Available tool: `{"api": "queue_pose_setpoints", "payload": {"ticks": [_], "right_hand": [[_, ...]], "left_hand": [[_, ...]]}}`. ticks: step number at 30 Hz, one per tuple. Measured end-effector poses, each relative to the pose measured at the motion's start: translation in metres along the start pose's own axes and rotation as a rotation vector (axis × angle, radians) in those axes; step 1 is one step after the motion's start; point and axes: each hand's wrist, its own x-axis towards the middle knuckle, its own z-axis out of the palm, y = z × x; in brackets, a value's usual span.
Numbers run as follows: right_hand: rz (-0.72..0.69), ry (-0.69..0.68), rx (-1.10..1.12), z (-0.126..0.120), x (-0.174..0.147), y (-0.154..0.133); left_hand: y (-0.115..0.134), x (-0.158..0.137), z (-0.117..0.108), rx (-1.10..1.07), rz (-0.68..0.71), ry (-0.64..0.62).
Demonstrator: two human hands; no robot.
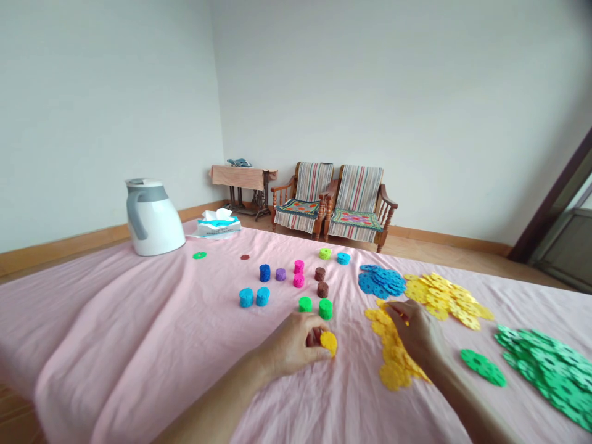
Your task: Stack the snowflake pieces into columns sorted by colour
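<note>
My left hand (296,346) is closed around a short stack of yellow notched plastic discs (328,343), held on edge between thumb and fingers just above the cloth. At the top of a spread-out yellow disc pile (393,351), my right hand (414,324) pinches a yellow disc by its edge; its fingertips partly cover it. Neat stacks stand beyond my left hand, among them green stacks (325,309), light blue stacks (246,298), brown stacks (322,289) and pink stacks (298,280).
Loose heaps of blue discs (382,281), more yellow discs (446,299) and green discs (550,370) lie on the right. A white jug (160,225) and tissue box (219,227) stand at the far left of the pink tablecloth (185,333). Beyond are two wooden armchairs (358,197).
</note>
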Motion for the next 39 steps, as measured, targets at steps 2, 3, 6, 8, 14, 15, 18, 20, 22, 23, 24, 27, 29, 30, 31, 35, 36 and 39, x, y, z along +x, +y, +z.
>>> {"api": "queue_pose_setpoints", "payload": {"ticks": [2,3,6,8,14,15,18,20,22,23,24,27,29,30,31,35,36,39], "right_hand": [[0.031,-0.036,0.154,0.001,-0.001,-0.007],[0.046,-0.059,0.222,0.002,-0.002,-0.011],[0.090,-0.148,0.356,0.004,-0.006,-0.020],[0.113,-0.236,0.392,0.003,-0.008,-0.024],[0.083,-0.256,0.206,0.002,-0.008,-0.027],[0.071,-0.238,0.184,0.001,-0.009,-0.027],[-0.004,-0.280,0.168,-0.004,-0.011,-0.029],[-0.055,-0.337,0.136,-0.008,-0.014,-0.032],[-0.083,-0.385,0.093,-0.013,-0.017,-0.037],[-0.088,-0.404,0.074,-0.015,-0.018,-0.040],[-0.090,-0.418,0.058,-0.017,-0.019,-0.042],[-0.104,-0.438,0.027,-0.019,-0.020,-0.045],[-0.126,-0.427,0.021,-0.019,-0.021,-0.044],[-0.138,-0.417,0.020,-0.018,-0.021,-0.044],[-0.152,-0.403,0.020,-0.016,-0.022,-0.043],[-0.187,-0.334,0.045,-0.011,-0.022,-0.042],[-0.183,-0.320,0.051,-0.011,-0.022,-0.043],[-0.151,-0.315,0.062,-0.013,-0.022,-0.047]], "left_hand": [[0.000,0.000,0.000,0.002,-0.001,-0.002],[0.000,0.000,0.000,0.002,-0.003,-0.004],[-0.001,0.000,0.000,-0.002,-0.010,-0.004],[-0.001,0.000,0.000,-0.007,-0.009,0.000],[-0.002,0.000,0.001,-0.010,0.000,0.003],[-0.003,0.000,0.001,-0.008,-0.002,0.003],[-0.003,0.000,0.001,-0.002,-0.014,0.002],[-0.004,0.000,0.001,-0.004,-0.012,0.002],[-0.004,0.000,0.001,-0.009,-0.003,0.004],[-0.004,0.000,0.001,-0.010,0.000,0.003],[-0.003,0.000,0.001,-0.008,0.002,0.003],[-0.003,0.000,0.000,0.000,0.001,0.000],[-0.003,0.000,0.000,0.002,0.002,0.002],[-0.003,0.000,0.000,0.002,0.002,0.003],[-0.003,0.001,0.000,0.004,0.003,0.004],[-0.002,0.000,0.000,0.020,0.005,0.009],[-0.002,0.000,0.000,0.027,0.007,0.010],[0.000,0.000,0.000,0.044,0.014,0.013]]}}
